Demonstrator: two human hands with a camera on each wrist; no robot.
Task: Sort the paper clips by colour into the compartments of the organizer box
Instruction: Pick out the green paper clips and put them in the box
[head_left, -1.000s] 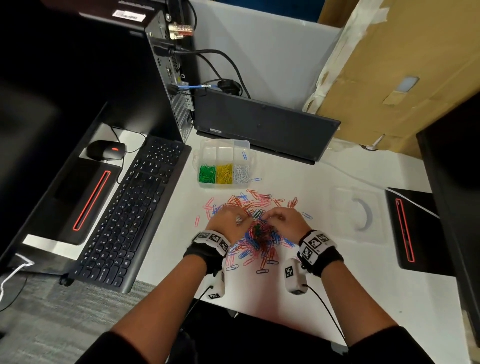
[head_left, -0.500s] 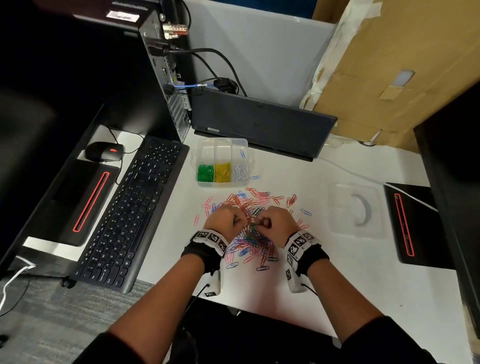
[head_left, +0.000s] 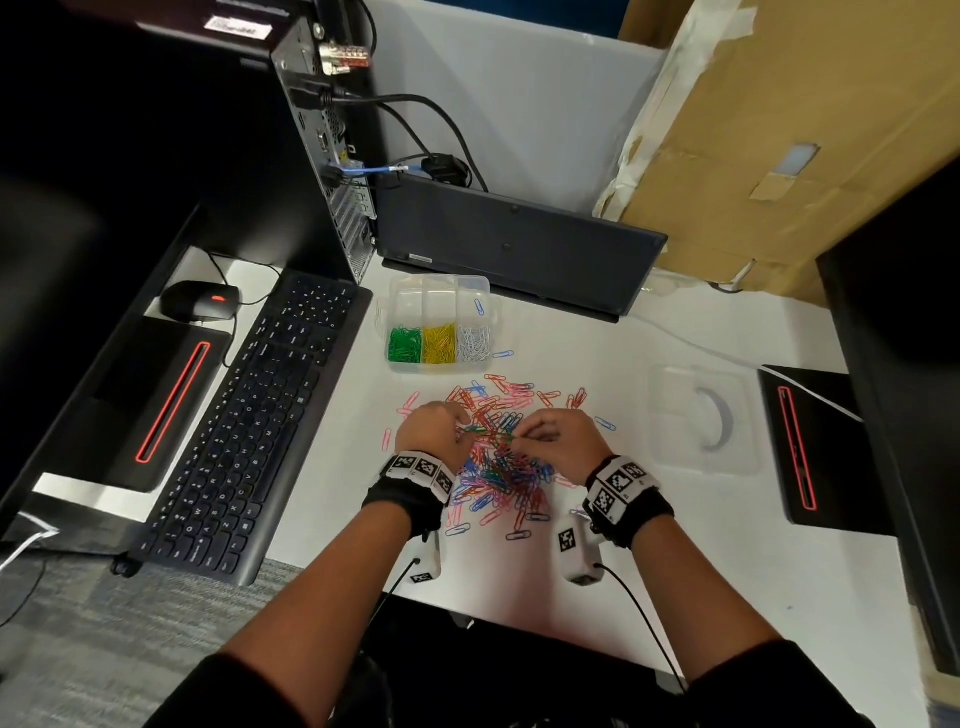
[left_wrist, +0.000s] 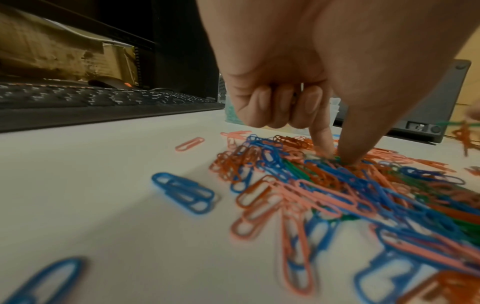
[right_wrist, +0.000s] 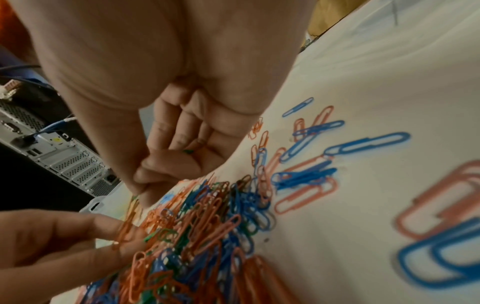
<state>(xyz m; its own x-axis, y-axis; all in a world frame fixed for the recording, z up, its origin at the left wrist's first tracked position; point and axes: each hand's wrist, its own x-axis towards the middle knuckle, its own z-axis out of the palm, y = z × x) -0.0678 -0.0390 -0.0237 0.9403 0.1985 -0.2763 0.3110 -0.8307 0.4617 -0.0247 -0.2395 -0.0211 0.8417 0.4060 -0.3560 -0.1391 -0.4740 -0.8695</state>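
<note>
A mixed pile of paper clips (head_left: 501, 467), blue, pink, orange and green, lies on the white desk. My left hand (head_left: 464, 429) is at its left side; thumb and forefinger pinch down on a green clip (left_wrist: 339, 160) in the pile, the other fingers curled. My right hand (head_left: 513, 439) is at the pile's right side, fingers curled, with a green clip (right_wrist: 188, 151) tucked in the palm and the thumb and forefinger pinched together (right_wrist: 140, 191). The clear organizer box (head_left: 395, 304) stands beyond the pile; its near compartments hold green, yellow and white clips, and a far one holds one blue clip.
A black keyboard (head_left: 244, 431) and mouse (head_left: 200, 301) lie to the left, a computer tower (head_left: 332, 140) and a dark laptop (head_left: 519, 249) behind the box. The clear lid (head_left: 701, 415) rests to the right, near a black device (head_left: 810, 452). Stray clips surround the pile.
My right hand has shifted a little left toward the left hand over the pile. Both hands stay low on the clips, still picking.
</note>
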